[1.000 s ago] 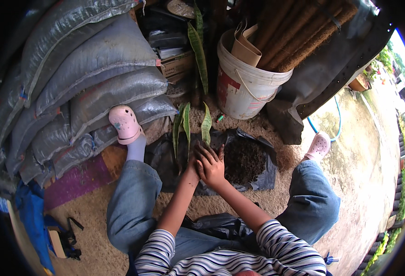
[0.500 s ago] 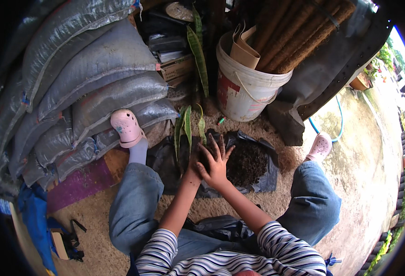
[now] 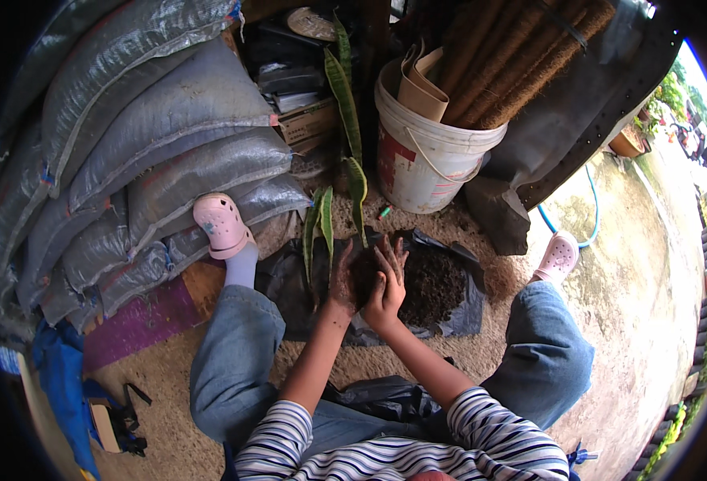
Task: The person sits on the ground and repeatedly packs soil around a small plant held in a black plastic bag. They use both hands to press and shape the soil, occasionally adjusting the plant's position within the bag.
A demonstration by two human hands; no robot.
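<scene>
My left hand and my right hand face each other over a black plastic sheet, pressed to either side of a dark clump of soil. Soil coats the fingers of both. Just beyond the clump rises a variegated snake plant leaf; its base is hidden at the soil. More snake plant leaves lie to the left of my left hand, on the black plastic sheet. A loose heap of dark soil is right beside my right hand.
Stacked grey sacks fill the left side. Ahead stands a white bucket with fibre-covered poles. A small green-and-red item lies before it. A blue hose curves near my right shoe. Crumpled black plastic lies between my legs.
My hands have parted from overlapping to facing each other, showing the soil clump between them. The leaf beyond it has shifted upward and stands out more.
</scene>
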